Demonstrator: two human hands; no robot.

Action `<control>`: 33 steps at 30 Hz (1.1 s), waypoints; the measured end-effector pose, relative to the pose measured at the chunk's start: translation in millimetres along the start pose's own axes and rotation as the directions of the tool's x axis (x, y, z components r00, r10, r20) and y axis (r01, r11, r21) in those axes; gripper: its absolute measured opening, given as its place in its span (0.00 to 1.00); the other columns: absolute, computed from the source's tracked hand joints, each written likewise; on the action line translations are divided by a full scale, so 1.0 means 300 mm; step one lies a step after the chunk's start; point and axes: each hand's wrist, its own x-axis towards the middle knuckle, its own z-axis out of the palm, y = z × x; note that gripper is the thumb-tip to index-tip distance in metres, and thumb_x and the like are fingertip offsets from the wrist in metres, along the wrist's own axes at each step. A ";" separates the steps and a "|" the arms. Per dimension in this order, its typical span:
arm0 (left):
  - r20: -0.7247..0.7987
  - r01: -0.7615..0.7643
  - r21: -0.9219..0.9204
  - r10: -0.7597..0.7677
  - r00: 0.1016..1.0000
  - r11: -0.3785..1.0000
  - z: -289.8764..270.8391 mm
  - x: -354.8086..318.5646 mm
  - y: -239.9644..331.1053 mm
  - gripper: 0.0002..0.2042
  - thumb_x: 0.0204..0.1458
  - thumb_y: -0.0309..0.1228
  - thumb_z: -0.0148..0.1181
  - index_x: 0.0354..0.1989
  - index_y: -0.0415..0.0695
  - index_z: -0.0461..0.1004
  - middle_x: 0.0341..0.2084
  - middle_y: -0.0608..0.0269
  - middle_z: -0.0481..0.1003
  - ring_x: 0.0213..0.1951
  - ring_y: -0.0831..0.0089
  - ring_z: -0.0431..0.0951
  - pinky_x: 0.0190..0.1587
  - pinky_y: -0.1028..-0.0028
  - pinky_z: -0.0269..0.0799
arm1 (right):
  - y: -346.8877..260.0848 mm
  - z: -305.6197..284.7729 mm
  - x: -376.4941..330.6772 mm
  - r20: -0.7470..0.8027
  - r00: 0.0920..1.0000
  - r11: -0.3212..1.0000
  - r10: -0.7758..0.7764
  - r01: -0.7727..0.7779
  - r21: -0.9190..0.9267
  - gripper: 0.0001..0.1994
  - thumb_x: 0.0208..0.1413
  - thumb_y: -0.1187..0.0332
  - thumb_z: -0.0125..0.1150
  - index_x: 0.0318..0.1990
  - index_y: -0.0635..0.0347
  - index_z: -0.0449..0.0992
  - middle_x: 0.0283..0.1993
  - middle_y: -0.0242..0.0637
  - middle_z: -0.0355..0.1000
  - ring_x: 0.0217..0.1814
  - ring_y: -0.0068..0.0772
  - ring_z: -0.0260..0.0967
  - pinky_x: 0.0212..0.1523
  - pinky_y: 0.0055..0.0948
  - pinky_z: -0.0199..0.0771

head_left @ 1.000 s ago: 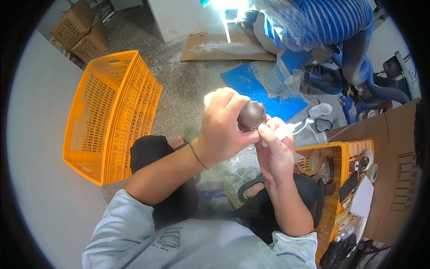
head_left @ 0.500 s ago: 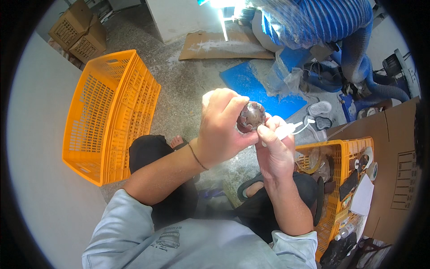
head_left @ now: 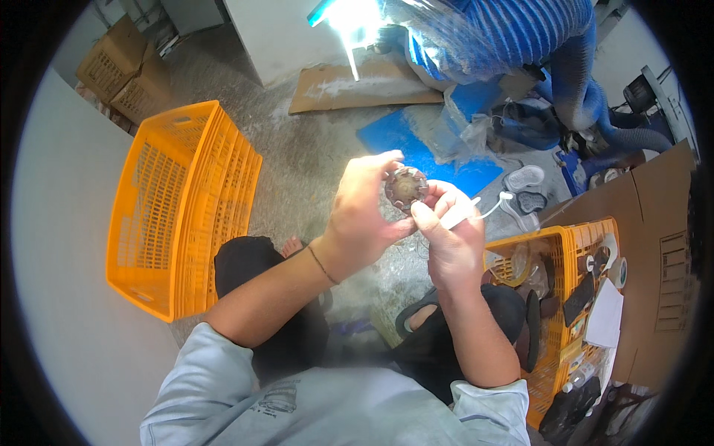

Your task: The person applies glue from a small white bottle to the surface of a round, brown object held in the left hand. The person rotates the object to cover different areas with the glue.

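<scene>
A small round brown-grey piece [head_left: 407, 189] with a notched, petal-like rim is held up in front of me at chest height. My left hand [head_left: 362, 212] curls around its left side, thumb below and fingertips at its upper edge. My right hand [head_left: 452, 241] pinches its lower right edge between thumb and fingers. Tucked in that same hand is a small white squeeze bottle [head_left: 460, 214] with a white cap hanging on a thin curved strap. The bottle's tip is hidden behind the right thumb and fingers.
Stacked orange crates [head_left: 182, 212] stand at the left. Another orange crate [head_left: 550, 386] at the right bears tape, papers and small bottles. Beyond my hands are a blue sheet [head_left: 476, 178], grey shoes [head_left: 524, 178], flat cardboard [head_left: 364, 89], a bright lamp [head_left: 355, 22] and a blue ribbed hose [head_left: 520, 30].
The round piece has turned in my fingers, so a paler middle inside the notched rim now faces up. My left fingers have loosened and lifted a little along its edge.
</scene>
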 end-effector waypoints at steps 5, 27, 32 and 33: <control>0.164 0.169 -0.104 -0.151 0.975 0.980 -0.039 0.002 0.012 0.34 0.43 0.26 0.77 0.61 0.37 0.70 0.50 0.57 0.78 0.48 0.70 0.79 0.54 0.70 0.75 | -0.052 0.006 -0.021 0.002 1.000 0.987 0.008 -0.007 -0.159 0.13 0.52 0.74 0.73 0.43 0.67 0.77 0.36 0.29 0.75 0.38 0.17 0.70 0.42 0.23 0.74; 0.608 0.707 -0.633 -0.363 0.706 0.314 -0.084 -0.066 0.039 0.32 0.53 0.17 0.67 0.68 0.31 0.63 0.56 0.50 0.75 0.58 0.67 0.76 0.60 0.67 0.75 | -0.177 -0.129 -0.126 0.388 0.891 0.467 -0.237 0.454 -0.759 0.14 0.60 0.76 0.65 0.53 0.66 0.76 0.48 0.49 0.78 0.49 0.42 0.78 0.52 0.33 0.76; 0.478 0.585 -0.481 -0.364 0.799 0.652 -0.085 -0.066 0.040 0.28 0.49 0.21 0.71 0.61 0.36 0.69 0.53 0.52 0.76 0.55 0.67 0.78 0.55 0.67 0.78 | -0.156 -0.099 -0.123 0.408 0.865 0.486 -0.292 0.502 -0.716 0.19 0.52 0.82 0.69 0.52 0.68 0.77 0.46 0.49 0.80 0.47 0.46 0.80 0.50 0.35 0.79; 0.481 0.574 -0.438 -0.359 0.800 0.692 -0.094 -0.067 0.040 0.28 0.50 0.19 0.71 0.61 0.35 0.68 0.54 0.52 0.75 0.57 0.66 0.77 0.58 0.67 0.76 | -0.152 -0.096 -0.120 0.429 0.846 0.450 -0.316 0.532 -0.717 0.19 0.51 0.82 0.70 0.52 0.68 0.77 0.45 0.50 0.80 0.47 0.46 0.81 0.49 0.35 0.79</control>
